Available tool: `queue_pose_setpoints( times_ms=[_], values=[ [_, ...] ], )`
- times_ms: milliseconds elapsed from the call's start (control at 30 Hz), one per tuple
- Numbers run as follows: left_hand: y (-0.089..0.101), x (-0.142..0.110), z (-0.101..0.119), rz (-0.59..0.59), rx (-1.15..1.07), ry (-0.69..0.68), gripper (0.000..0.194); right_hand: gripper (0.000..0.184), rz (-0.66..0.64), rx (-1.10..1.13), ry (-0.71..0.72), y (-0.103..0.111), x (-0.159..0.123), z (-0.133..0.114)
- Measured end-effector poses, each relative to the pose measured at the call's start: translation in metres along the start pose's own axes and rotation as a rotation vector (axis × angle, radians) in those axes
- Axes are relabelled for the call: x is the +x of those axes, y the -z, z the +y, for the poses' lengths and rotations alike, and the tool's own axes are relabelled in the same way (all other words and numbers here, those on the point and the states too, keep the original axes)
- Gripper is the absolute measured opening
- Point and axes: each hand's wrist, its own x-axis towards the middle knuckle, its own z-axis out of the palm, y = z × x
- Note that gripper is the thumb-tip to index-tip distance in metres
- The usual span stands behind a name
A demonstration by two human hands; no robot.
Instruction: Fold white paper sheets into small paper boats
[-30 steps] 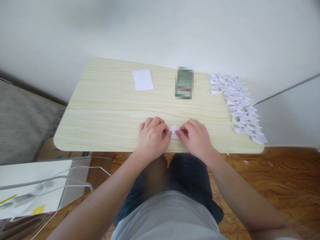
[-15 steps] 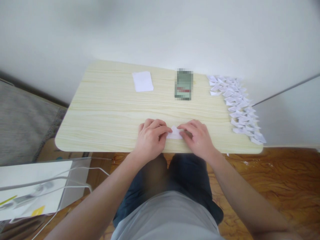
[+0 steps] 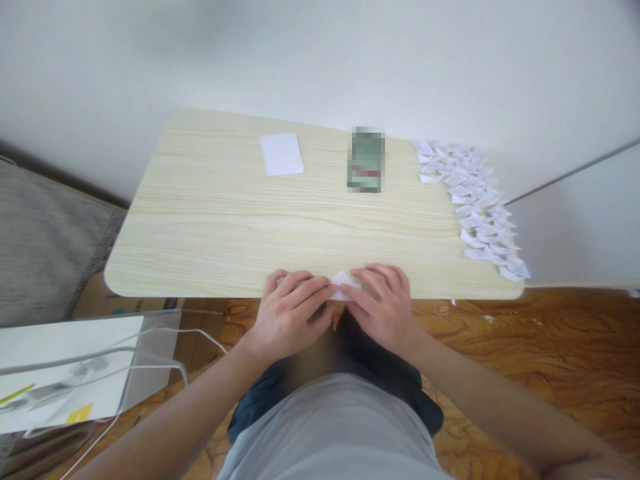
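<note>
A small white folded paper (image 3: 343,277) with a pointed top lies at the table's front edge, between my two hands. My left hand (image 3: 293,310) has its fingertips on the paper's left side, with the thumb low near the table edge. From the other side, my right hand (image 3: 383,303) presses finger and thumb onto the paper's right part. The fingers partly cover the paper, so its lower folds are hard to make out.
A stack of square white paper (image 3: 281,154) lies at the table's back. Right of it is a blurred green rectangular item (image 3: 366,161). Folded white paper boats (image 3: 470,193) crowd the table's right end. White cables (image 3: 150,363) hang over a white surface at lower left.
Both hands have drawn the folded paper towards me, to the table's front edge. The fingers have shifted their hold from the paper's sides to its middle.
</note>
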Motion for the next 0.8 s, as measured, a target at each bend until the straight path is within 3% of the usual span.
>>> queue_pose_setpoints(
  times_ms=[133,333,433,533,700,800],
  values=[
    [-0.002,-0.004,0.0,0.044,-0.095,-0.04,0.031,0.035,0.086,0.174,0.076,0.001,0.001,0.0],
    [0.017,0.024,0.02,0.073,-0.397,0.114,0.017,0.017,0.024,0.493,0.0,0.027,0.027,-0.016],
    [0.032,0.038,0.028,-0.053,-0.525,0.316,0.003,0.005,-0.006,0.568,-0.132,0.041,0.039,-0.023],
    [0.038,0.042,0.029,-0.123,-0.59,0.504,0.009,0.003,-0.014,0.614,-0.335,0.048,0.046,-0.028],
    [0.037,0.042,0.024,-0.121,-0.815,0.622,0.013,0.011,-0.076,0.955,-0.622,0.049,0.05,-0.03],
    [0.038,0.045,0.025,-0.096,-0.945,0.66,0.011,0.011,-0.073,1.156,-0.695,0.05,0.054,-0.029]
  ],
)
